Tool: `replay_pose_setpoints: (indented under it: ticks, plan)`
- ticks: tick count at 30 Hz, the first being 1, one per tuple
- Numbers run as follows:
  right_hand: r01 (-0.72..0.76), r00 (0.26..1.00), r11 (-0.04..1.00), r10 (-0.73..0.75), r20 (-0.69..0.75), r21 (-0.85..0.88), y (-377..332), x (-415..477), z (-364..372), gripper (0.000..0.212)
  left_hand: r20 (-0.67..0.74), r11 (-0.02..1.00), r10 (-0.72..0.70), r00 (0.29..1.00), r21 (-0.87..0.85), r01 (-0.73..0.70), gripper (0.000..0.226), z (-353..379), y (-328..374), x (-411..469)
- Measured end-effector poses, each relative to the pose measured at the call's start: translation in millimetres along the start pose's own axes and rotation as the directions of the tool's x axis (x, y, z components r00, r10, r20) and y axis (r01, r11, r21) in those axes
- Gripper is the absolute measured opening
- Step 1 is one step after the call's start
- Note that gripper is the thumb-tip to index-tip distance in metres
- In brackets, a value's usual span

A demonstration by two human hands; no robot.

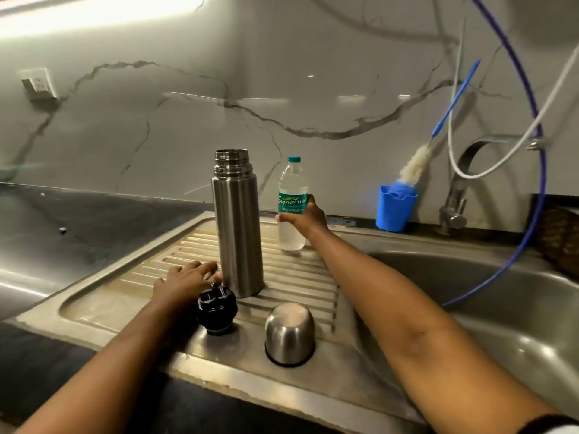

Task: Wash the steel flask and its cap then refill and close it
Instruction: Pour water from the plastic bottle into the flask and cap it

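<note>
Steel flask (238, 223), uncapped, upright on the drainboard (103, 296); smooth, likely slippery when wet, best held round mid-body; left hand (185, 280) flat, fingers spread at its base; right hand (302, 216) wrapped round the water bottle (292, 198).

Gleaming brushed silver-grey on the steel flask (238, 227) and on its cap (289, 333); showing glossy black on the stopper (216, 311); wearing a green label with white script and a teal lid on the clear water bottle (292, 200); glowing bright blue on the cup (395, 211); pairing cream bristles with a blue handle on the brush (415, 166); running grey veins across the white marble wall (188, 104); carrying pale ridged stripes along the steel drainboard (297, 277).
</note>
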State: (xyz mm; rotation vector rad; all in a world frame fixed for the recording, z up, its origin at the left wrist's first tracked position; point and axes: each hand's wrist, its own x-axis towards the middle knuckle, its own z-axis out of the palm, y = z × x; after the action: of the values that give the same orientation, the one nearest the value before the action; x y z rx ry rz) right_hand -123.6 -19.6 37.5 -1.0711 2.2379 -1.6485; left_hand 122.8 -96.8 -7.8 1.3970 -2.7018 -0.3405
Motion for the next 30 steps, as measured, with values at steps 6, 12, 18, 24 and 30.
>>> replay_pose_setpoints:
  ticks: [6,12,18,24,30]
  plan:
    - [0.021,0.997,0.986,-0.032,0.066,0.163,-1,-82,-79,0.064,-0.409,0.957,-0.046,0.911,-0.279,-0.077,0.031,-17,11,-26]
    - [0.007,0.991,0.909,-0.062,0.119,0.417,3,-174,-173,0.054,-0.849,0.771,0.138,0.509,-0.231,-0.593,0.014,-51,63,-101]
    - [-0.021,0.982,0.913,-0.057,0.179,0.408,24,-230,-249,0.055,-0.87,0.53,0.316,0.379,-0.169,-0.831,0.011,-70,182,-167]
    - [-0.089,0.946,0.875,-0.075,0.316,0.475,45,-238,-285,0.088,-0.394,0.153,0.585,0.708,-0.804,-0.574,0.025,-60,302,-179]
    - [-0.195,0.862,0.78,-0.153,0.483,0.594,40,-242,-307,0.084,-0.255,-0.177,0.805,0.536,-0.965,-0.194,0.051,-50,339,-159]
